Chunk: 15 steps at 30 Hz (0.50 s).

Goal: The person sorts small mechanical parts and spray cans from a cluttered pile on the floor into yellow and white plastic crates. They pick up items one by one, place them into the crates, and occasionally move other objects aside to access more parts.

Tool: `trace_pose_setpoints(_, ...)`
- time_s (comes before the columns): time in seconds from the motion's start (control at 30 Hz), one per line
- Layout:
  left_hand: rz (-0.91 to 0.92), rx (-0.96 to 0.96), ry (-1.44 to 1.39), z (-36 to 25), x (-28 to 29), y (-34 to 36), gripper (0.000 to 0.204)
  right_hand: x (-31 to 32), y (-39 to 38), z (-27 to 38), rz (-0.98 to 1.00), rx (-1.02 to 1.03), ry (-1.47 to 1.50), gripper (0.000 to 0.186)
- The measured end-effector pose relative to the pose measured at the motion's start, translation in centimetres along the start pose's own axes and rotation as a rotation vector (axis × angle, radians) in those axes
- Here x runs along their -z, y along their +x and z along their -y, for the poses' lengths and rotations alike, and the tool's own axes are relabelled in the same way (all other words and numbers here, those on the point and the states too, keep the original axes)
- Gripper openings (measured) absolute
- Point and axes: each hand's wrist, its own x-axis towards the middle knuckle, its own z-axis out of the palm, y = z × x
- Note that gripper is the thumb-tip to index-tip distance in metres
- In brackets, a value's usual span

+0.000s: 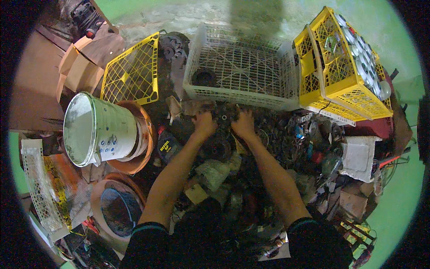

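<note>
Black, grimy part (224, 110) at the centre of a crowded scrap heap (275, 136)

Pictured in the narrow gap between a left hand (204, 123) and a right hand (242, 123), roughly level with the knuckles of both, and just short of a white plastic crate (242, 97) beyond. Close beside both hands, in shade too deep to tell touching from apart. Dark almost throughout, marked near the middle by 1 small pale ring (224, 117) around a dark hole; lost in shadow toward the edges, and too dim to tell full shape or kind.

Curled on both sides: left hand with fingers bent and knuckles up, right hand much the same. Cannot tell, with the fingertips hidden, a firm grip from a light touch, or name anything held in either.

Strewn nearby: a black bottle (168, 143) with bright lettering, left of the left forearm (181, 175); pale crumpled plastic (212, 172) between the 2 arms; a white panel (359, 157) at far right. Set behind: 1 yellow plastic lattice (124, 77) at left and 1 yellow crate (337, 83) at right, loaded with silvery round items (363, 58). Seen inside the white plastic crate, a dark round object (204, 77). Visible at left, a white bucket (112, 127), with an orange-brown basin (148, 143) around its base.
</note>
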Motion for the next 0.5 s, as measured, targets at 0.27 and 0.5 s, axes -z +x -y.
trace_pose_setpoints(0.27, -0.359, -0.221, -0.670, 2.1, -1.2, -5.9, 0.032, -2.7, -4.9, -4.5, -0.356, 0.456, 0.269, 0.035)
trace_pose_setpoints(0.5, -0.693, -0.589, -0.429, 2.9, -2.4, -10.6, 0.024, -0.9, -10.0, -3.4, -0.417, 0.572, 0.349, 0.032)
